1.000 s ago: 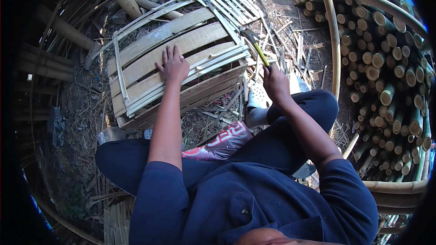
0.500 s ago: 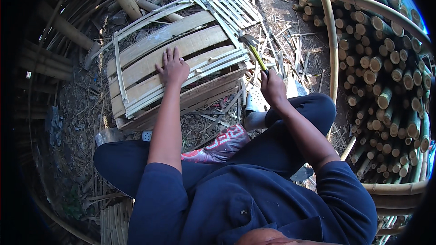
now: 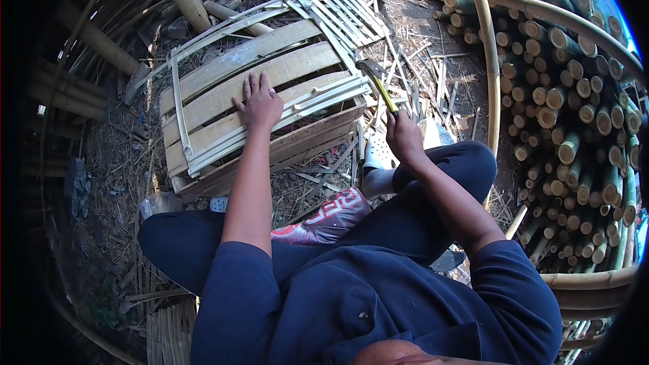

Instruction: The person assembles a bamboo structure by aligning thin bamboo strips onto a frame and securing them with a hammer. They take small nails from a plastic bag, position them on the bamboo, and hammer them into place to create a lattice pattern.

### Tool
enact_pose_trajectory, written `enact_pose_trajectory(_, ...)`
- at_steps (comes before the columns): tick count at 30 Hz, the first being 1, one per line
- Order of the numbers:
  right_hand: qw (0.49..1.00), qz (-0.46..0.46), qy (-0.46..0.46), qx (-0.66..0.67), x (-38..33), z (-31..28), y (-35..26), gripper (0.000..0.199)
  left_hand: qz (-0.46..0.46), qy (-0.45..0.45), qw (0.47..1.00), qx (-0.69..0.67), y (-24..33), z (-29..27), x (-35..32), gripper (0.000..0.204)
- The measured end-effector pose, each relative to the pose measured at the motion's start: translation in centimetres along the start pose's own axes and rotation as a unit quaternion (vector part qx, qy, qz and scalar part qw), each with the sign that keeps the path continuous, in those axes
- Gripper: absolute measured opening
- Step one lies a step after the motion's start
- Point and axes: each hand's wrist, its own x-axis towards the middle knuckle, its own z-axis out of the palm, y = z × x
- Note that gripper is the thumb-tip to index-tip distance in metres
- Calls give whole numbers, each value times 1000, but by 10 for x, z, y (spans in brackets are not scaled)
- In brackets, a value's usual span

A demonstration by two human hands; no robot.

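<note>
Head view: hammer (image 3: 378,86) at the right corner of a bamboo-slat crate (image 3: 270,88).

Right hand (image 3: 404,136) closed round the yellow handle; long axis runs up and left, metal head farthest from the body, at the crate's right edge. Left hand (image 3: 257,103) flat, fingers spread, pressing the top slats. Crate's long side runs lower left to upper right. Stacked bamboo poles (image 3: 574,108) crowd the right; open ground with offcuts (image 3: 433,74) lies between crate and stack.
</note>
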Motion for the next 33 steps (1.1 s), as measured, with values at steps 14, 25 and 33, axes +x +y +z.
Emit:
enact_pose_trajectory(14, 999, 33, -13, -10, 0, 14, 9, 33, -4, -4, 1000, -11, 2, -1, -1, 63)
enact_pose_trajectory(25, 994, 57, -10, 90, 50, 15, -10, 46, -5, -9, 1000, -2, 0, -2, -1, 62)
enact_pose_trajectory(33, 911, 226, -78, 336, 107, 48, 16, 37, 0, -29, 999, -22, 3, 0, 7, 65)
